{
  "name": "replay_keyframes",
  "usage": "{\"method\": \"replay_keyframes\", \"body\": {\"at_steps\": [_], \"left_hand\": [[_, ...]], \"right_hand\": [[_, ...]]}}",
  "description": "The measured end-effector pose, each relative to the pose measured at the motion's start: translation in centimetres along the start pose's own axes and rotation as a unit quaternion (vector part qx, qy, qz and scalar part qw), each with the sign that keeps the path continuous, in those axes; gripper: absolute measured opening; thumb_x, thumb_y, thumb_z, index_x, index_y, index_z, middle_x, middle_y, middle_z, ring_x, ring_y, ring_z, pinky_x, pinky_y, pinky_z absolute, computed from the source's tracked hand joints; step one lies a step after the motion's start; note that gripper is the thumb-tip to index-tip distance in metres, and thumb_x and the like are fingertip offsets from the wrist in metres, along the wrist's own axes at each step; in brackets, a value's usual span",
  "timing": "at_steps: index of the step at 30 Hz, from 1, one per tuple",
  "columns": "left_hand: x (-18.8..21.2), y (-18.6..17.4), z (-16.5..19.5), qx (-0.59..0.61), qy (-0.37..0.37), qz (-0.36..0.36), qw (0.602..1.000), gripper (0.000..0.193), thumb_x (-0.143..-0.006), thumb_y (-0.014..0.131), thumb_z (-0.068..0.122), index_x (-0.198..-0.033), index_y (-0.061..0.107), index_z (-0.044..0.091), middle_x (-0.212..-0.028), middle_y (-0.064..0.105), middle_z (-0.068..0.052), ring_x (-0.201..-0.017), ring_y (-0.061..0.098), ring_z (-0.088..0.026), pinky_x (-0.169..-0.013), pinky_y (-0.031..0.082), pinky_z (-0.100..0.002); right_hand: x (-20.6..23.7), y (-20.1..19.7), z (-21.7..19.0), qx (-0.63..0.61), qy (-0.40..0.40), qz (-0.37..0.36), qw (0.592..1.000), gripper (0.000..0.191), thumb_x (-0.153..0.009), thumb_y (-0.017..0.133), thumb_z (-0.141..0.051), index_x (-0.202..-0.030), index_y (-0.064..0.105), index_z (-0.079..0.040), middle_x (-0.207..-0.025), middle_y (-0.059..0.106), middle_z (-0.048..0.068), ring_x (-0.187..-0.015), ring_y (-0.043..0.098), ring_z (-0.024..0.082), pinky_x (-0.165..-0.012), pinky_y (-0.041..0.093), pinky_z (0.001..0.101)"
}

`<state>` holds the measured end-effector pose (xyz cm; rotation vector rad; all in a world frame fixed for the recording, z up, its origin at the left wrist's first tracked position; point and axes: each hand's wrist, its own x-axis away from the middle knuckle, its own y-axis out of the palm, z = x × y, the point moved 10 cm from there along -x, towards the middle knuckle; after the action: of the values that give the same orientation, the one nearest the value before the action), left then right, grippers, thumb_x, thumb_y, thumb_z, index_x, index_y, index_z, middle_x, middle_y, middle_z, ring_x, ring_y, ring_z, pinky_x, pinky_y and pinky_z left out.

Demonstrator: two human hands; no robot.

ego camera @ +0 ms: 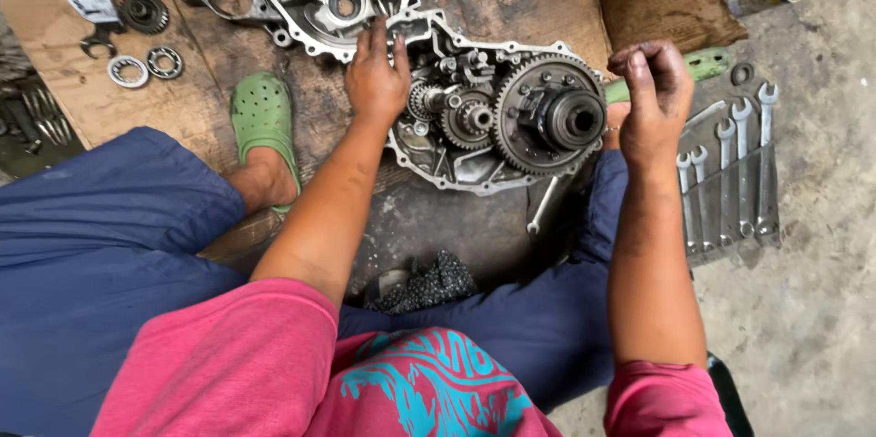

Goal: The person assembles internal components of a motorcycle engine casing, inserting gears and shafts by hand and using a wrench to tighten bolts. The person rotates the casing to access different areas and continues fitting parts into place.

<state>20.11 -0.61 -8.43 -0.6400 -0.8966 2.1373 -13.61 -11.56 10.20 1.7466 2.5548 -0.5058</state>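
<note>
1. The crankcase [456, 140] was bare cast metal, greasy, with a scalloped rim; a large toothed gear [550, 115] and smaller cogs sat in it.
2. The left hand [376, 77] lay flat, fingers spread, on the crankcase's upper rim. The right hand [652, 95], oily, hovered just right of the gear, fingertips pinched together; whether it held anything could not be told.
3. The crankcase lay on a stained board [82, 54] over concrete floor [821, 309]. Spanners [730, 177] lay in a row right of it, bearings [146, 66] well left.

Seven wrenches [730, 177], two bearings [146, 67]
</note>
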Motion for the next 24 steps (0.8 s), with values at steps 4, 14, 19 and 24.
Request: {"method": "replay_keyframes", "body": {"at_steps": [4,14,19,24], "left_hand": [[-0.3,0.5,-0.1,-0.015,-0.006,-0.009,1.000,0.051,-0.104,0.052,0.042,-0.143,0.058,0.010,-0.132,0.063,-0.026,-0.107,0.068,-0.045,-0.088,0.055,-0.052],[-0.2,1.3,-0.9,-0.025,-0.027,-0.049,0.998,0.055,-0.106,0.044,0.047,-0.149,0.051,0.013,-0.141,0.057,-0.028,-0.112,0.068,-0.045,-0.094,0.055,-0.052],[-0.1,2.3,-1.4,-0.044,-0.055,-0.096,0.993,0.059,-0.108,0.038,0.052,-0.155,0.044,0.015,-0.147,0.052,-0.028,-0.111,0.069,-0.044,-0.100,0.052,-0.055],[0.0,2.3,-1.5,-0.032,-0.054,-0.089,0.994,0.060,-0.107,0.038,0.052,-0.154,0.044,0.015,-0.148,0.052,-0.027,-0.115,0.068,-0.044,-0.100,0.053,-0.053]], "right_hand": [[3.5,0.4,2.3,0.036,-0.028,-0.035,0.998,0.047,-0.094,0.077,-0.023,-0.126,0.054,0.001,-0.125,0.060,0.010,-0.122,0.059,0.020,-0.108,0.049,0.0339],[5.7,3.5,3.3,0.295,-0.062,0.131,0.944,0.055,-0.081,0.093,-0.018,-0.122,0.063,0.003,-0.121,0.068,0.017,-0.116,0.066,0.032,-0.106,0.052,0.0386],[5.3,3.3,3.3,0.281,-0.095,0.048,0.954,0.048,-0.081,0.092,-0.016,-0.117,0.065,0.000,-0.119,0.068,0.017,-0.114,0.068,0.032,-0.106,0.054,0.0397],[4.8,3.7,2.1,0.305,-0.147,-0.030,0.940,0.057,-0.078,0.093,-0.018,-0.121,0.061,0.001,-0.121,0.066,0.019,-0.117,0.064,0.035,-0.107,0.052,0.0417]]}}
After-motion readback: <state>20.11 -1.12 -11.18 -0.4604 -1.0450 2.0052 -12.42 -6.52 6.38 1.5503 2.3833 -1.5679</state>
